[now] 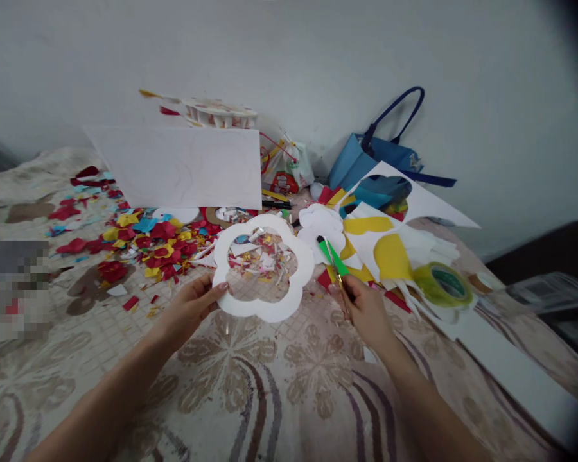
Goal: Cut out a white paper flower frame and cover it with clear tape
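My left hand [197,300] pinches the lower left rim of a white flower-shaped ring [295,296] with a wide opening in its middle. The ring is held up over the patterned cloth, and paper scraps show through its opening. To its right, my right hand [363,307] is closed around a slim brush-like tool [336,260] with a dark tip pointing up and left. A bright green strip [338,258] lies just behind the tool; whether my hand touches it I cannot tell. White scalloped paper shapes [320,224] lie beyond the tool's tip.
Red, yellow and blue paper pieces [164,240] cover the left of the patterned cloth [270,385]. A white board [187,167] stands behind them. At the right are yellow tape [443,285], cut paper [428,199] and a blue bag [351,160] against the wall.
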Tool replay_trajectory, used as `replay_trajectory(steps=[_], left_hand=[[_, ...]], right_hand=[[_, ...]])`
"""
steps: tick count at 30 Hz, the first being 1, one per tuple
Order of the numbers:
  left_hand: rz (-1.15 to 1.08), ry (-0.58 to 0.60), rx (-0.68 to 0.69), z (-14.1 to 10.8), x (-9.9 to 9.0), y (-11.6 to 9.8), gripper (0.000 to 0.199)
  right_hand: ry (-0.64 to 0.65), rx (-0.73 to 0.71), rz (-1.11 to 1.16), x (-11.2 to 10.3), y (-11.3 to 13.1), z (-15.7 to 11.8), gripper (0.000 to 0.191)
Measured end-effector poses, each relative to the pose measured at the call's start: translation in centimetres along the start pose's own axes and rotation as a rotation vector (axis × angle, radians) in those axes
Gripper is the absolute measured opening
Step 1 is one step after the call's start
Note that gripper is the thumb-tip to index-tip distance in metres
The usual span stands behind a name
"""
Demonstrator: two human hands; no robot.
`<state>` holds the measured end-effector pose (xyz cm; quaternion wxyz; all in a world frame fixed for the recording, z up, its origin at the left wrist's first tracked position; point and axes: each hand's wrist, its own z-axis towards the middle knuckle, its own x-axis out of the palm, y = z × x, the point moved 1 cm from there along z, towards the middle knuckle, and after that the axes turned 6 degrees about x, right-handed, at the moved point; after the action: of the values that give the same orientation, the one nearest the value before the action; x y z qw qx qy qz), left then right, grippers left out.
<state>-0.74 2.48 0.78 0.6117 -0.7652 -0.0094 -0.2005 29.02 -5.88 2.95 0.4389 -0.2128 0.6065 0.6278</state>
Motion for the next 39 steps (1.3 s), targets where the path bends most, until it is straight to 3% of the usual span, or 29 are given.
replay_trajectory(steps=[10,28,39], left_hand=[[0.133,0.003,0.092,0.1,-1.1,-1.3,0.031],[0.287,0.13,0.141,0.4,-2.4,-0.7,0.026],[0.322,0.15,0.122,0.5,-2.5,-0.6,0.031]], right_hand=[[0.182,-0.089,-0.139,-1.7,1.2,-0.4,0.028],[0.194,-0.113,-0.287,-1.7,1.5,-0.7,0.025],[0.13,-0.164,-0.411,-1.7,1.0,-0.5,0.024]])
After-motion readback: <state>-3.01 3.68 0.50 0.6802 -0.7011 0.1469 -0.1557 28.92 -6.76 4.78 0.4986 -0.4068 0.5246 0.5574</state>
